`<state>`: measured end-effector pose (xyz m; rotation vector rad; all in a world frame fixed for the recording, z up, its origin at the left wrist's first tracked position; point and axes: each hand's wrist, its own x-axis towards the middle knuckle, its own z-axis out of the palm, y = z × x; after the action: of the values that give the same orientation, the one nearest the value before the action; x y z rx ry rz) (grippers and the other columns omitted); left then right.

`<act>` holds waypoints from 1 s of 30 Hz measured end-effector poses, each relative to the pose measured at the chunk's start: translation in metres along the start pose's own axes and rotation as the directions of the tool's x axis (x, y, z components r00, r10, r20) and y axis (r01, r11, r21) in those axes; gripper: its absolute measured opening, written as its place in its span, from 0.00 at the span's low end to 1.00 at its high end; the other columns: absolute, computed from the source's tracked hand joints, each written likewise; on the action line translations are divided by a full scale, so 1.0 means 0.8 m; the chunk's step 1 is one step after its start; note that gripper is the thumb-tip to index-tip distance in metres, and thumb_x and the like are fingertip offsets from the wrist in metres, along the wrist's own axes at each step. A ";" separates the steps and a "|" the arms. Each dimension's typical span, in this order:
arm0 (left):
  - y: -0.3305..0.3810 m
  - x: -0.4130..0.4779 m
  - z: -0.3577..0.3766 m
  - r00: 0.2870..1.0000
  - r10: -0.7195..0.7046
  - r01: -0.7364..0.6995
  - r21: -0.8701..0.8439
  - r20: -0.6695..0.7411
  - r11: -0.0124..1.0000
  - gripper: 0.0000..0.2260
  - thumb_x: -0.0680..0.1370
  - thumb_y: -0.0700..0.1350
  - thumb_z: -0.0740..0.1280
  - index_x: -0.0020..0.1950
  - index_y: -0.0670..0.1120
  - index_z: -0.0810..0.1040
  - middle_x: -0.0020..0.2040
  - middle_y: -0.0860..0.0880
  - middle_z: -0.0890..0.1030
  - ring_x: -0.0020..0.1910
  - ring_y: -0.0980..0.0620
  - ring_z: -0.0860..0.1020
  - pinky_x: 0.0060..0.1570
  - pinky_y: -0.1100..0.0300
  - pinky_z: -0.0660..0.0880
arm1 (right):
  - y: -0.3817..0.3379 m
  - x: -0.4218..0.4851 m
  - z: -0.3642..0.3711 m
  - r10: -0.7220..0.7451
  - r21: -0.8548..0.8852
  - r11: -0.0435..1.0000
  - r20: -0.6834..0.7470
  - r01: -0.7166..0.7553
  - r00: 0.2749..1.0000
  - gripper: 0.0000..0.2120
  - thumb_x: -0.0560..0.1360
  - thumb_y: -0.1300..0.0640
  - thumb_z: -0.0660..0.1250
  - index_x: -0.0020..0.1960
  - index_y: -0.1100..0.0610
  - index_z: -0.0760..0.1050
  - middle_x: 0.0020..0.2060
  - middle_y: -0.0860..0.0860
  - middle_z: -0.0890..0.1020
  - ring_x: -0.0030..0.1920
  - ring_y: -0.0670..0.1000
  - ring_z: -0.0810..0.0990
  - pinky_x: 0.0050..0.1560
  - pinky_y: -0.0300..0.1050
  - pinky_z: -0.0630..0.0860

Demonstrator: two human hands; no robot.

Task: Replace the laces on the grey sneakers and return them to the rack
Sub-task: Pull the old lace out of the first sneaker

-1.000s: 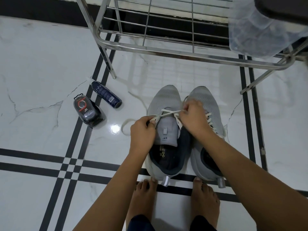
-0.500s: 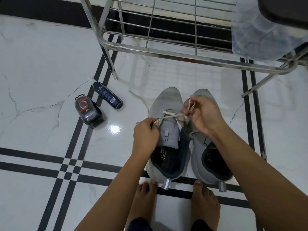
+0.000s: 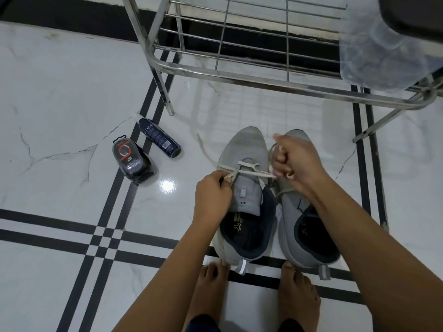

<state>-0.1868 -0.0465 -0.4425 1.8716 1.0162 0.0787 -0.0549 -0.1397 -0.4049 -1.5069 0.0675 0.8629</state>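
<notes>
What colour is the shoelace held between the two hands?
Off-white; the lace shows clearly in the head view.

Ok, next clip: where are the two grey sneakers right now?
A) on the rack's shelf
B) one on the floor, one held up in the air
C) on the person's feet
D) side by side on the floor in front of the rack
D: both grey sneakers stand side by side on the tiled floor in front of the metal rack, while the left hand and right hand hold a white lace threaded through one of them.
</notes>
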 end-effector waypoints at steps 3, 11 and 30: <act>0.001 0.000 0.001 1.000 -0.002 0.002 0.003 0.004 1.000 0.10 0.78 0.39 0.61 0.55 0.42 0.80 0.51 0.44 0.82 0.49 0.48 0.78 0.43 0.66 0.66 | 0.010 0.005 0.020 -0.076 -0.886 0.432 0.154 0.172 0.985 0.10 0.75 0.52 0.67 0.46 0.56 0.68 0.36 0.51 0.73 0.33 0.50 0.72 0.33 0.42 0.66; 0.000 -0.001 0.002 1.000 0.020 -0.021 0.048 0.010 0.999 0.11 0.78 0.39 0.60 0.55 0.42 0.80 0.50 0.43 0.82 0.50 0.46 0.78 0.44 0.64 0.67 | 0.035 0.013 0.029 -0.094 -0.961 -0.032 0.278 0.276 0.956 0.10 0.76 0.52 0.65 0.53 0.57 0.76 0.54 0.54 0.70 0.50 0.57 0.76 0.45 0.48 0.73; 0.000 0.003 0.006 0.998 0.024 -0.026 0.036 0.050 0.999 0.12 0.78 0.39 0.61 0.59 0.45 0.79 0.55 0.46 0.82 0.54 0.48 0.78 0.49 0.65 0.69 | 0.005 0.007 0.025 -0.085 -0.983 0.030 0.179 0.182 0.980 0.03 0.75 0.54 0.65 0.48 0.52 0.77 0.45 0.50 0.78 0.47 0.52 0.75 0.42 0.44 0.67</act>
<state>-0.1830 -0.0483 -0.4458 1.9102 0.9660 0.0287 -0.0621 -0.1204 -0.4089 -2.7837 -0.9932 0.7821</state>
